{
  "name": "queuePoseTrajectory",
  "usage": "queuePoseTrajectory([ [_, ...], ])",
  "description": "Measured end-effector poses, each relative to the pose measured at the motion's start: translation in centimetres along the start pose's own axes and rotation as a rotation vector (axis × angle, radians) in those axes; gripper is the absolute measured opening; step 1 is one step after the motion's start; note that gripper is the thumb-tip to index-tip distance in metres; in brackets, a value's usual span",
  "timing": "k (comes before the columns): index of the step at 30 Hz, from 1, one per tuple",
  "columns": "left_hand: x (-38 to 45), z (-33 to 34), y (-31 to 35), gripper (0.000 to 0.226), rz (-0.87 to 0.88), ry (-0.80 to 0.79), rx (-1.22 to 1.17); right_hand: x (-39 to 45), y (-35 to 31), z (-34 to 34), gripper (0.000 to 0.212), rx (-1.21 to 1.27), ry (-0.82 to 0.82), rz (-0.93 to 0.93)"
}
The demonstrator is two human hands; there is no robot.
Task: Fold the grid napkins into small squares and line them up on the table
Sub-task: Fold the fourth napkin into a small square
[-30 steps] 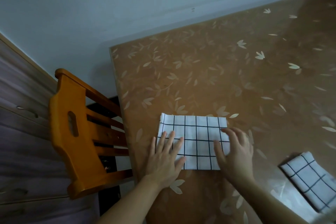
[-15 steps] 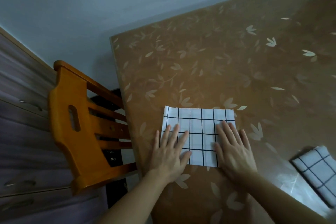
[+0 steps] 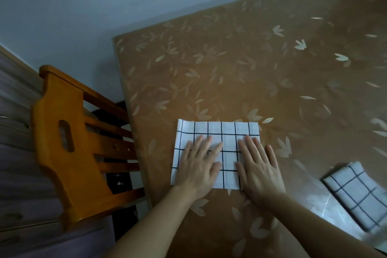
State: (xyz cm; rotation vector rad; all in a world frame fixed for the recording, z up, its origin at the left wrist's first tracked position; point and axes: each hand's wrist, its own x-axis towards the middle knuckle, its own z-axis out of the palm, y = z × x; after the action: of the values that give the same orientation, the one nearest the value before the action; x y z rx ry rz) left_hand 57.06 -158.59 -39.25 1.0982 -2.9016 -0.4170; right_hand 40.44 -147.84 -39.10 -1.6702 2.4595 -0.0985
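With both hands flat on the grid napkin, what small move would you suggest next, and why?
Probably fold it in half sideways. The white black-grid cloth napkin is a wide rectangle, not yet a small square like the folded grid napkin at right. The right hand could lift its edge over while the left hand presses flat.

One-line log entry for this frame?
phase: flattening | left hand: flat on grid napkin | right hand: flat on it | folded napkin: set aside right
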Motion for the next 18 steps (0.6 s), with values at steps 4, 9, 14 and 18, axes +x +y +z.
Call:
queuePoseTrajectory([
  [4, -1.6, -0.8, -3.6, 0.055, -0.093, -0.016, 0.025, -0.1, 0.0, -0.2, 0.063, 0.019, -0.029, -0.023],
  [9, -1.5, -1.3, -3.3, 0.059, -0.099, -0.048, 0.039, 0.0, -0.6, -1.2, 0.064, 0.011, -0.046, -0.002],
  [14, -1.5, -1.4, -3.1, 0.058, -0.107, -0.039, 0.069, -1.4, -2.9, -2.2, 0.053, -0.052, 0.125, -0.278],
  [18, -1.4, -1.6, -3.1, 0.056, -0.122, -0.082, 0.055, -2.0, -5.5, -2.5, 0.019, -0.106, 0.045, -0.521],
])
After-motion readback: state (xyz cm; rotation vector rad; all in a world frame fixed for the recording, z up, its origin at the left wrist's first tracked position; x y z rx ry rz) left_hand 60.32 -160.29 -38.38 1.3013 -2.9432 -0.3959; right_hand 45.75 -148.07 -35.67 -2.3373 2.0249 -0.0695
